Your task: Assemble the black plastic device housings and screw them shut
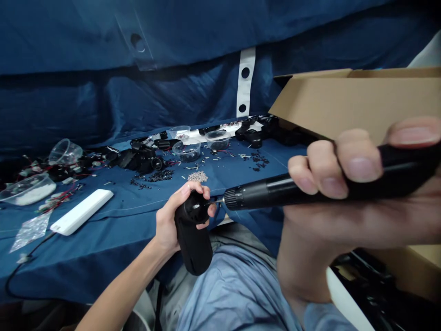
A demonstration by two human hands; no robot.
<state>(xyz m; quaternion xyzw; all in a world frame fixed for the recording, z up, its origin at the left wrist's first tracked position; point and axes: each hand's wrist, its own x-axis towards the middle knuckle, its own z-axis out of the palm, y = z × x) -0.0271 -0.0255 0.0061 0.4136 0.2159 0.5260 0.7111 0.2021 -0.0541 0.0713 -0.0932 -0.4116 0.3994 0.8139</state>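
My left hand [168,223] is wrapped round a black rounded device [195,243] with a round head and a thick handle, held above my lap. My right hand [347,184] grips a black electric screwdriver [275,191], its body running level across the right side. The thin metal bit of the screwdriver points left and meets the right side of the device's head, by my left fingertips. Whatever screw sits at the bit's tip is too small to make out.
On the blue cloth lie a white power bank [82,212] with a cable, small dark screws [260,161], pale small parts [198,176] and clear plastic cups [186,151]. Black casings [134,158] and wires are heaped behind. A cardboard box [358,101] stands at the right.
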